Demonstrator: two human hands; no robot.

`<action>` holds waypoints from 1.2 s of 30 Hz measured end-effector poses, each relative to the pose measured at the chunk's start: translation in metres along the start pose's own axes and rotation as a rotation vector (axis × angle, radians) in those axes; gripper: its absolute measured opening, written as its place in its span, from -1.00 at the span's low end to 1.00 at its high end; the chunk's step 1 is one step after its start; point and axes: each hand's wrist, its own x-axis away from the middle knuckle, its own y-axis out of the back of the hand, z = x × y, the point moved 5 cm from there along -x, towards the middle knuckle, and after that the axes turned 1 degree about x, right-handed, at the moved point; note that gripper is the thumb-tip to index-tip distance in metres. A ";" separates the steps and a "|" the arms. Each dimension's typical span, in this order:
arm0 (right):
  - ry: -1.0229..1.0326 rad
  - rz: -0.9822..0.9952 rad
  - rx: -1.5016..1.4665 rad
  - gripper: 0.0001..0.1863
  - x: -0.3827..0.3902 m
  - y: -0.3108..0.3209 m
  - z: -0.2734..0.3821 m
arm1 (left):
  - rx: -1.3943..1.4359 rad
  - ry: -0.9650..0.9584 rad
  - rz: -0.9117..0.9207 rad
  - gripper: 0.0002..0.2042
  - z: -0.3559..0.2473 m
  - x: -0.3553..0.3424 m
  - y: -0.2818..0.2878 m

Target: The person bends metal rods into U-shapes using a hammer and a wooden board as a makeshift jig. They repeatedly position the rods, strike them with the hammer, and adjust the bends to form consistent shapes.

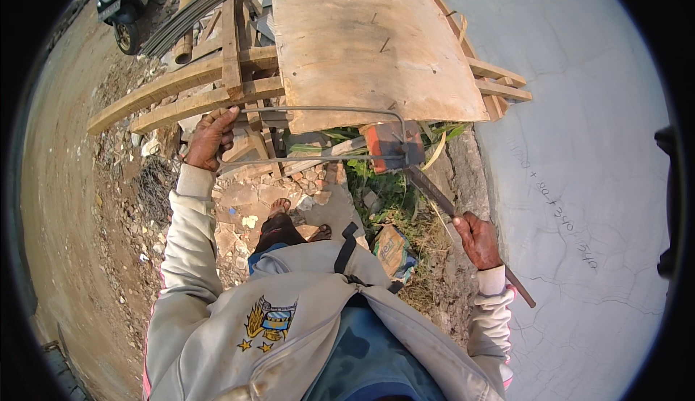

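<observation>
My left hand (211, 140) is closed on the end of a bent steel rod frame (318, 109), a long rectangle whose right end lies at a red and dark block (380, 144) by the edge of a plywood board (369, 39). My right hand (476, 238), lower at the right, grips a long dark metal bar (431, 190), which reaches up to the block and extends below my hand.
Wooden beams (174, 111) support the board, with a bundle of rods (195, 10) at upper left. A scooter (119, 3) stands beyond. Rubble (239, 198), tangled wire (152, 191), weeds and a torn sack (391, 252) lie below. A grey wall (572, 148) is on the right.
</observation>
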 end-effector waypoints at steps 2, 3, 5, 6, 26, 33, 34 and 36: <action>0.039 0.015 -0.016 -0.40 -0.006 0.001 -0.004 | 0.001 -0.007 0.005 -0.90 0.000 0.000 0.000; 0.052 0.022 -0.022 -0.39 -0.008 0.001 -0.006 | 0.003 -0.013 0.008 -0.88 0.000 0.001 0.000; 0.074 0.023 -0.030 -0.39 -0.012 0.002 -0.008 | 0.006 -0.028 0.035 -0.87 0.000 0.000 0.000; 0.083 0.024 -0.035 -0.38 -0.014 0.003 -0.009 | 0.008 -0.023 0.029 -0.87 0.001 -0.001 0.001; 0.115 -0.110 0.030 -0.50 -0.011 -0.013 -0.016 | -0.006 -0.024 0.002 -0.85 0.001 -0.002 0.001; 0.072 -0.198 0.104 -0.40 -0.004 -0.011 -0.010 | -0.028 0.008 0.053 -0.84 -0.002 -0.001 0.000; 0.057 -0.206 0.129 -0.38 -0.003 -0.011 -0.008 | -0.019 0.017 0.051 -0.84 -0.002 -0.002 0.000; -0.008 -0.195 0.109 -0.32 0.001 -0.010 -0.005 | -0.043 0.027 0.067 -0.83 -0.002 -0.003 0.000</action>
